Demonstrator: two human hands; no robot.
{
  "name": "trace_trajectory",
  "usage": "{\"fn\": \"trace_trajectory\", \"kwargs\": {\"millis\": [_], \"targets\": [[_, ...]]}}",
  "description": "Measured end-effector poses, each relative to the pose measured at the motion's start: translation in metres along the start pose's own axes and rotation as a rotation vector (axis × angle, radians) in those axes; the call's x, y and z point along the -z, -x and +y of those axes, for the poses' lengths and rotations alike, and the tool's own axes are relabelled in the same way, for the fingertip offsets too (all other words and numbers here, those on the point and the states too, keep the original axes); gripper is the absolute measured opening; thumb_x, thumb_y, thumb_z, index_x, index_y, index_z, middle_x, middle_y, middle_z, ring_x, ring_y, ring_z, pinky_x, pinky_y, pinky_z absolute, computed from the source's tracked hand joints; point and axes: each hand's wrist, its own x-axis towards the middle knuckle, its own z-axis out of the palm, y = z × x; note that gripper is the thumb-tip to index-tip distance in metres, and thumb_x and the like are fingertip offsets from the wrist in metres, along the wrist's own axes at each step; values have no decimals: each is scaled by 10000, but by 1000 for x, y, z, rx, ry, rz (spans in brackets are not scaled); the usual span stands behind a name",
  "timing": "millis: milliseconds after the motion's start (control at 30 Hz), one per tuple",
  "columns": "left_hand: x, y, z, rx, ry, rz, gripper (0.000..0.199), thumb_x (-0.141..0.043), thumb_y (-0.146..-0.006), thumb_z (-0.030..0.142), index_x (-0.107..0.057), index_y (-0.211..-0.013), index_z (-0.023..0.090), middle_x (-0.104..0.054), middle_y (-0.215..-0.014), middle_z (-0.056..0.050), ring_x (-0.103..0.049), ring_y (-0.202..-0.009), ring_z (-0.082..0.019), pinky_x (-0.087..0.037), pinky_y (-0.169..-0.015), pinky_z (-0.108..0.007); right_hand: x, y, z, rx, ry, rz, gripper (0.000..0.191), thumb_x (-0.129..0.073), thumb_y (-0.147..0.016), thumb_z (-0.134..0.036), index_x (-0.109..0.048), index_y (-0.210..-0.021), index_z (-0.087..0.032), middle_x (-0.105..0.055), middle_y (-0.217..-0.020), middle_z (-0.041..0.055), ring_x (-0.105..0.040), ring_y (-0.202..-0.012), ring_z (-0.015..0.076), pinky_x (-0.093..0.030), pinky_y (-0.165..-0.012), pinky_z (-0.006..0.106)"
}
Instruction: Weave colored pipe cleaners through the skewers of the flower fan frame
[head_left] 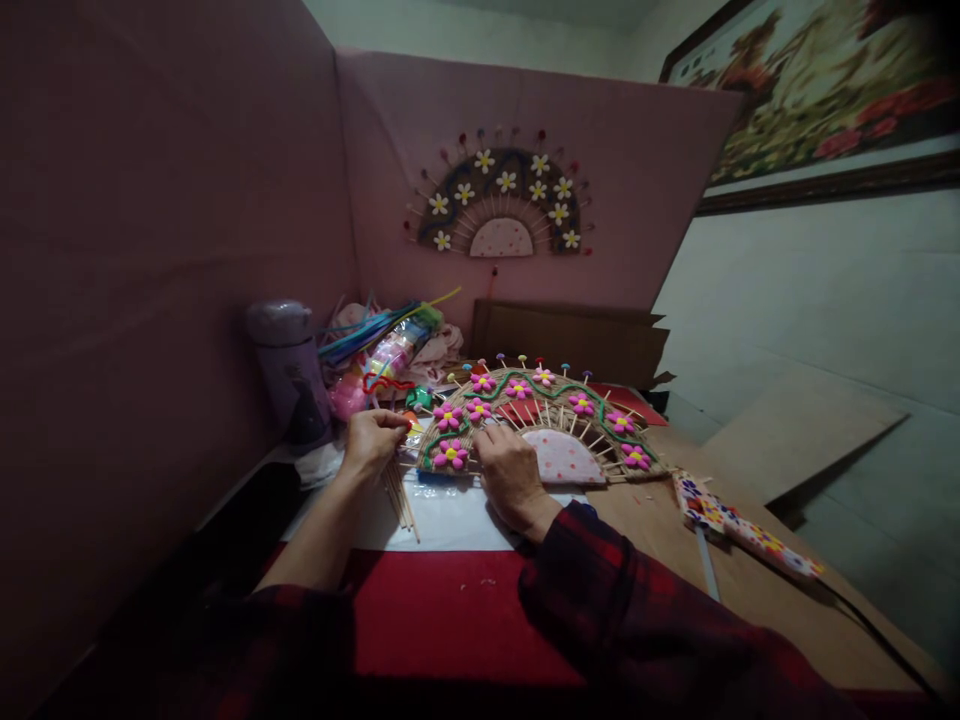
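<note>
A fan-shaped craft piece (555, 410) with pink flowers, a green wavy line and small balls on sticks along its top edge stands on the table. At its left end my left hand (371, 440) is pinched, with a small red bit showing at the fingertips; what it grips is too small to name. My right hand (510, 475) is closed at the fan's inner sticks, left of the white dotted half circle (562, 457). Its fingertips are partly hidden. Thin wooden sticks (401, 500) lie under and beside my left hand.
A purple bottle (289, 375) stands at the left, beside colourful craft supplies (397, 345). At the right lies a flower-patterned tool (746, 528) with a black cord. Another fan (502, 185) with white flowers hangs on the pink board behind.
</note>
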Motion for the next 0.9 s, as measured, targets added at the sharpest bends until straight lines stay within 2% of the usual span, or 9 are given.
{"fn": "trace_trajectory", "kwargs": {"millis": [333,900], "targets": [[7,-6,-7,-48,-67,57,132,-705,-484,120,-682,-613,122,-640,-529,-44,-578,-511,-147,-425,-481,-236,1,-1,1,-1,4,-26,123,-472,-810,-103,-563,-859,-170,-574,-870,74,-465,-807,194,-315,-650,290],[3,-4,-5,-98,-92,24,73,-658,-438,116,-667,-504,146,-622,-476,-38,-537,-475,-128,-370,-433,-206,2,-1,0,-2,-9,-26,105,-484,-833,-147,-578,-875,-167,-583,-879,73,-469,-817,200,-321,-658,299]]}}
